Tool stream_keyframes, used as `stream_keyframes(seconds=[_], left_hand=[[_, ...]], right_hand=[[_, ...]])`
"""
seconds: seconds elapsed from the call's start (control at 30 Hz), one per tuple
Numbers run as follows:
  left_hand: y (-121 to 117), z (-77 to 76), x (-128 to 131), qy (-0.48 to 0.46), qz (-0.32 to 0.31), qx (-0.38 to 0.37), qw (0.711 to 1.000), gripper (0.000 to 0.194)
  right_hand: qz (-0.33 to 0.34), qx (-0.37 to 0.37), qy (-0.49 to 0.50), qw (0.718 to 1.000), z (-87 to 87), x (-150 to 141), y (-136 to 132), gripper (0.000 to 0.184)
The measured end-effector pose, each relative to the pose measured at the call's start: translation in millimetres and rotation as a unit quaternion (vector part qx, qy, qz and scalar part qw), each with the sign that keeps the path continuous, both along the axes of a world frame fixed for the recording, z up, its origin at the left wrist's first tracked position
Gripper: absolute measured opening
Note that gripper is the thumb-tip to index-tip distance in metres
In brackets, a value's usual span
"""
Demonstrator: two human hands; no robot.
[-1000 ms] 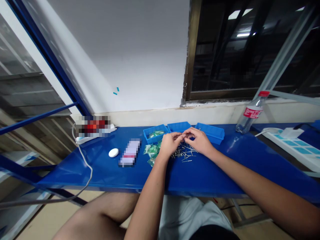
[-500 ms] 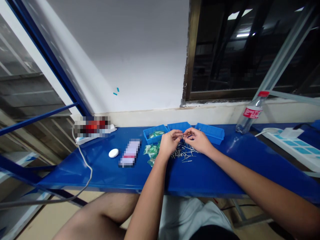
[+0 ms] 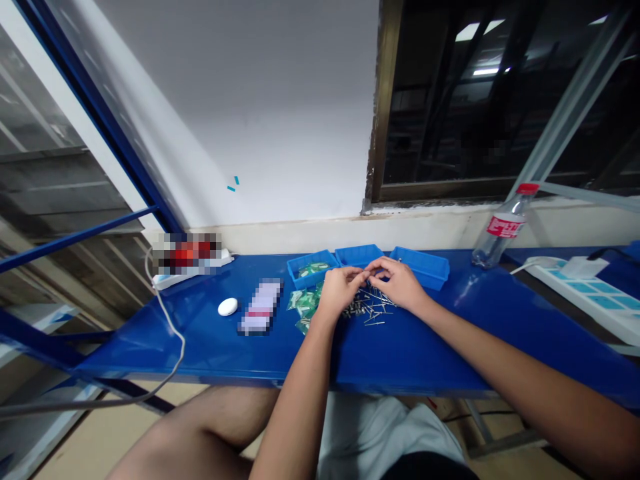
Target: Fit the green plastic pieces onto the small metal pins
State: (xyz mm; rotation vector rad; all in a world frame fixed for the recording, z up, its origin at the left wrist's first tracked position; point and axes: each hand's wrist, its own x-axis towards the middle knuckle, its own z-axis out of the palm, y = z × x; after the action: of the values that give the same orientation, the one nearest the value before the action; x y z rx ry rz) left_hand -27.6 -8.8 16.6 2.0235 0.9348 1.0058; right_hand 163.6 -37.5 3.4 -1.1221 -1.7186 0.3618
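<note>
Fingertips meet above a loose pile of thin metal pins, perhaps rivets, on the blue table. My left hand is closed in a pinch, and so is my right hand; whatever lies between their fingers is too small to make out. Small green-printed plastic bags lie beside my left wrist, partly covered by it. Behind the hands stand three blue bins: the left bin has similar bags in it, the middle bin is partly hidden by my hands, and the right bin is behind my right hand.
A phone-like slab, blurred out, and a white oval case lie to the left. A bottle with a red cap stands at the back right, near a white power strip. A grey cable hangs over the left edge.
My left fingers have shifted slightly down and curled closer to the right fingertips. My right hand stays almost in place. The pile and bins look the same.
</note>
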Motion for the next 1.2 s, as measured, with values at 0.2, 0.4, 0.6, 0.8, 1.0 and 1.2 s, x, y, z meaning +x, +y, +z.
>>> stream_keyframes(seconds=[0.2,0.4,0.6,0.8,1.0,1.2], left_hand=[[5,-5.1,3,-0.025,0.026,-0.005,0.999,0.019],[7,-7.8,3,-0.043,0.026,-0.010,0.999,0.023],[10,-10.1,4,-0.122,-0.004,-0.028,0.992,0.023],[5,-4.7,5,-0.118,-0.011,-0.005,0.993,0.020],[-1,-2.8,0,0.114,0.031,0.158,0.980,0.024],[2,-9.5,-2,0.209,0.027,0.153,0.966,0.030]], right_hand=[[0.000,-0.045,0.059,0.997,-4.1,-1,2,0.014],[0.019,-0.096,0.135,0.986,-11.7,2,10,0.029],[0.056,-0.098,0.139,0.984,-12.8,1,9,0.027],[0.008,0.007,-0.023,1.000,4.6,7,2,0.014],[-0.157,0.099,-0.159,0.970,10.0,46,9,0.017],[-0.234,0.021,-0.240,0.942,-4.3,68,18,0.011]])
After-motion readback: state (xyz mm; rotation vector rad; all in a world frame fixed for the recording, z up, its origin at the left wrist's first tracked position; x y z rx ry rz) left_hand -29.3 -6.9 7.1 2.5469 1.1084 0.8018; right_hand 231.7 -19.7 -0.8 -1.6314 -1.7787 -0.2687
